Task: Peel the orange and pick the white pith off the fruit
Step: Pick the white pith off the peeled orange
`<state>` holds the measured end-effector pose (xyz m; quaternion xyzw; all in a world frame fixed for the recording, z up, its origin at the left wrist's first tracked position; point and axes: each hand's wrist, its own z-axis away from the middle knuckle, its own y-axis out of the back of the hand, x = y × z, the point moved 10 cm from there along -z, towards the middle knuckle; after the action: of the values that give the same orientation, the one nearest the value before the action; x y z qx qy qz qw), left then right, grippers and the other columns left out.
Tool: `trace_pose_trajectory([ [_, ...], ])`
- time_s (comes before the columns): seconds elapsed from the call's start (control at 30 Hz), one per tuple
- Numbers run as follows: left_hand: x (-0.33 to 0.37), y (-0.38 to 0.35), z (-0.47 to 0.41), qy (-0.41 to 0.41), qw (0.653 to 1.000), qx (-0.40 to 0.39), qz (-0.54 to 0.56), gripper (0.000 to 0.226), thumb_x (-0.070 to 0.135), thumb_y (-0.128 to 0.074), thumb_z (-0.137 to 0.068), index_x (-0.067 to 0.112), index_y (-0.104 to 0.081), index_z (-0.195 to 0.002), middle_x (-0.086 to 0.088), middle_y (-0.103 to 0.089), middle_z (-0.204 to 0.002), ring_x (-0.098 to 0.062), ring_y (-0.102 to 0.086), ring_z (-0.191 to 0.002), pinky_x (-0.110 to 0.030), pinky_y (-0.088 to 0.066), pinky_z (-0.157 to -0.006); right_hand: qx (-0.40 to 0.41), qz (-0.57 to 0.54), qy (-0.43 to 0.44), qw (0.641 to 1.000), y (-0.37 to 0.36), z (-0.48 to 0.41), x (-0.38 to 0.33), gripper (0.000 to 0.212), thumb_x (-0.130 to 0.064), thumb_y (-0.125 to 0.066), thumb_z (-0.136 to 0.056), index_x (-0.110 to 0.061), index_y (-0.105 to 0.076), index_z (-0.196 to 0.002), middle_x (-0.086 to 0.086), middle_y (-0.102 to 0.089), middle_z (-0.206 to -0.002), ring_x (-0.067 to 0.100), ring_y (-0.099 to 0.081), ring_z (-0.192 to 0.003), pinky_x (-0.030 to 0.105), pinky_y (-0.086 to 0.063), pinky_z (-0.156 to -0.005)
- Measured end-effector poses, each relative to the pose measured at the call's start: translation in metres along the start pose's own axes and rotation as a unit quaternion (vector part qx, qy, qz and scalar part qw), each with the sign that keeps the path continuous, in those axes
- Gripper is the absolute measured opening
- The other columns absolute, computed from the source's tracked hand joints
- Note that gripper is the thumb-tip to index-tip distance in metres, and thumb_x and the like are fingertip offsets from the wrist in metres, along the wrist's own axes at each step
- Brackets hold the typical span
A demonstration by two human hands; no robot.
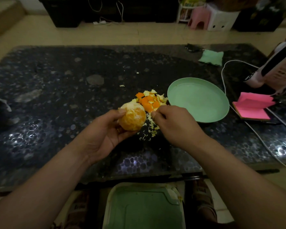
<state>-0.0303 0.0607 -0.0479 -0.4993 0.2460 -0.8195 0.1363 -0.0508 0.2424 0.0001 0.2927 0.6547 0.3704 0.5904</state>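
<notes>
The peeled orange (133,117) sits in my left hand (106,131), thumb on top and fingers curled beneath it, a little above the dark table (56,96). Patches of white pith still cling to the fruit. Just right of the orange, my right hand (173,123) has its fingertips pinched together over a scatter of pith shreds (151,128); whether a shred is between them I cannot tell. A heap of orange peel pieces (149,100) lies on the table just behind both hands.
A mint-green plate (198,100) stands right of the peel heap. Pink sticky notes (253,106), a white cable (224,83) and a green cloth (211,57) lie at the right. A green tray (142,209) sits below the table's near edge.
</notes>
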Motion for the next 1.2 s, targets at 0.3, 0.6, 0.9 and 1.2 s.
trace_pose_trajectory([
  [0.3, -0.001, -0.002, -0.007, -0.019, 0.998, 0.003, -0.053, 0.046, 0.021, -0.075, -0.081, 0.009, -0.069, -0.125, -0.015, -0.074, -0.128, -0.025, -0.073, -0.112, -0.034, -0.063, -0.087, 0.045, 0.096, 0.020, 0.994, 0.007, 0.000, -0.006, 0.012, -0.034, -0.062, -0.094, -0.029, -0.073, -0.094, -0.006, -0.062, -0.099, 0.022, -0.055, -0.102, 0.039, -0.043, -0.080],
  [0.6, 0.007, -0.002, -0.005, -0.060, 0.990, 0.066, -0.109, 0.059, 0.022, -0.079, -0.073, 0.010, -0.066, -0.128, -0.011, -0.079, -0.117, -0.024, -0.078, -0.103, -0.030, -0.063, -0.077, 0.060, -0.079, 0.056, 0.993, 0.022, 0.009, -0.019, 0.004, -0.030, -0.070, -0.094, -0.033, -0.069, -0.097, -0.015, -0.065, -0.098, 0.006, -0.061, -0.097, 0.037, -0.054, -0.086],
  [0.9, 0.015, -0.002, -0.001, -0.115, 0.958, 0.102, -0.244, 0.072, 0.040, -0.097, -0.059, 0.018, -0.067, -0.121, -0.010, -0.077, -0.114, -0.024, -0.078, -0.096, -0.034, -0.062, -0.079, 0.068, -0.046, 0.076, 0.994, 0.022, 0.016, -0.032, 0.008, -0.035, -0.071, -0.097, -0.031, -0.069, -0.089, -0.015, -0.063, -0.086, 0.004, -0.060, -0.083, 0.030, -0.053, -0.075],
  [1.2, 0.020, -0.007, 0.008, -0.155, 0.931, 0.128, -0.303, 0.052, 0.028, -0.091, -0.074, 0.019, -0.066, -0.118, -0.006, -0.076, -0.105, -0.019, -0.077, -0.091, -0.036, -0.065, -0.082, 0.084, 0.046, 0.099, 0.991, 0.019, 0.020, -0.046, 0.014, -0.032, -0.063, -0.099, -0.022, -0.068, -0.090, -0.007, -0.062, -0.088, 0.011, -0.056, -0.082, 0.033, -0.048, -0.073],
])
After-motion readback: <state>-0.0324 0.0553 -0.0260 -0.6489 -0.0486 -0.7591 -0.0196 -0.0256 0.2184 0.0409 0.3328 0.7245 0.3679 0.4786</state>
